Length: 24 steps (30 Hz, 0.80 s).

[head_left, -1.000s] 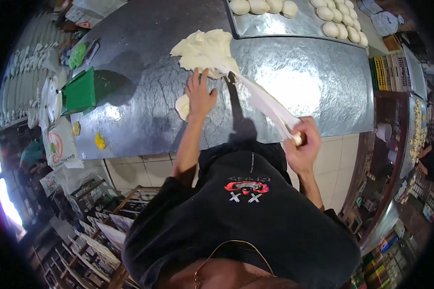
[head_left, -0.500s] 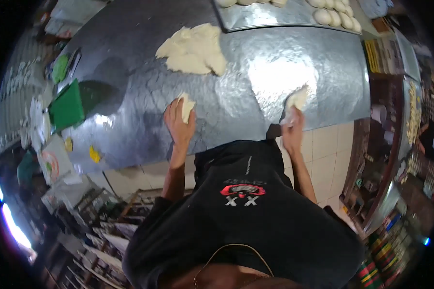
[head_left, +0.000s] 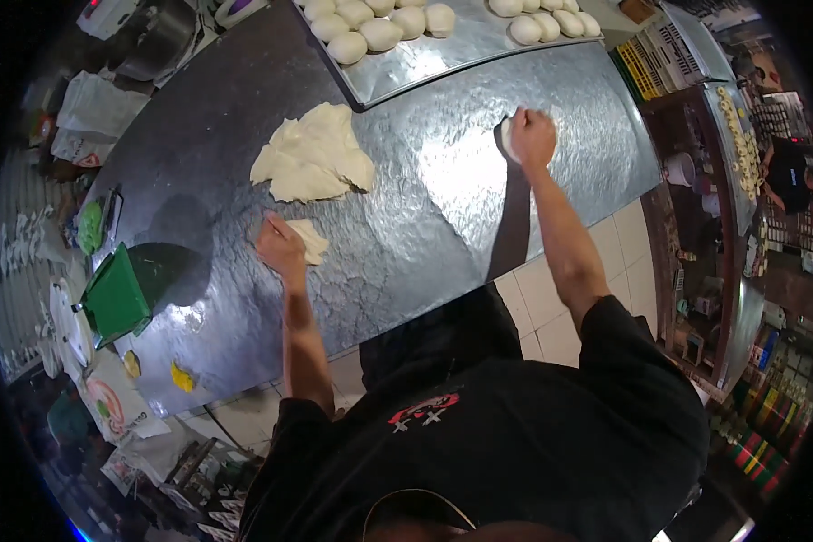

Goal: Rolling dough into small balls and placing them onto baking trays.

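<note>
At the left of the metal table [head_left: 406, 262], my left hand [head_left: 282, 244] is closed on the edge of a small flat dough piece [head_left: 311, 240]. The rest of that piece lies on the table beside my fingers. Farther right and farther out, my right hand [head_left: 535, 137] is curled over another dough piece [head_left: 509, 142], mostly hidden under the fingers. A large, irregular sheet of pale dough [head_left: 314, 158] rests just beyond my left hand, apart from it.
A metal tray [head_left: 425, 74] with several dough balls [head_left: 381, 34] stands at the far side. To the left are a green dustpan-like container [head_left: 117, 296] and a yellow lump [head_left: 182, 377]. Crates [head_left: 657, 59] and a shelf unit [head_left: 696, 208] flank the right.
My right hand has moved forward from the near edge over the table with its dough piece. My left hand has curled tighter on its piece. The view has shifted, showing more tray.
</note>
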Motion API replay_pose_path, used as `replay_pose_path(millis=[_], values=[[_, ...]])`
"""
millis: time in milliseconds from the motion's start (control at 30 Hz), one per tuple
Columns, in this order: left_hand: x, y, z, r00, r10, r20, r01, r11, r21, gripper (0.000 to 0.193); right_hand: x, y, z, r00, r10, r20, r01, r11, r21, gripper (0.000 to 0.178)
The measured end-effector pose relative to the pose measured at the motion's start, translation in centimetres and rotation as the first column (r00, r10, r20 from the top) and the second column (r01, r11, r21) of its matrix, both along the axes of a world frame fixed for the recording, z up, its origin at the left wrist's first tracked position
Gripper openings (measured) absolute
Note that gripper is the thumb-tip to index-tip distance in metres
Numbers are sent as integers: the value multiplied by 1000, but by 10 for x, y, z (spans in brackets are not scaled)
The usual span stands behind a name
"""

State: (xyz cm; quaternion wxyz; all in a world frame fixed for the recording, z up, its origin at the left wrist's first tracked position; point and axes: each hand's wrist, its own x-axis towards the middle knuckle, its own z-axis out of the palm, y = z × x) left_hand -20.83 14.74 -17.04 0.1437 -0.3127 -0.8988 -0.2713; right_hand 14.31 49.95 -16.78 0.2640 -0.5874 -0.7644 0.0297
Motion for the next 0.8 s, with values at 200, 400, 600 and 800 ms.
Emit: replay_pose_path(millis=[200, 400, 600, 800], values=[[123, -54, 16, 931, -341, 131, 355, 928, -111, 49, -15, -179, 8, 989, 138, 47, -129, 979, -155, 34], [71, -102, 25, 776, -115, 620, -35, 974, 224, 39, 25, -94, 41, 923, 53, -382, -176, 939, -297, 37], [36, -170, 40, 983, -163, -90, 142, 969, -204, 31, 66, -162, 22, 975, 128, 181, -176, 944, 280, 29], [-35, -106, 52, 972, -163, 171, 193, 964, -181, 33, 45, -78, 39, 960, 190, 206, -176, 981, -84, 40]])
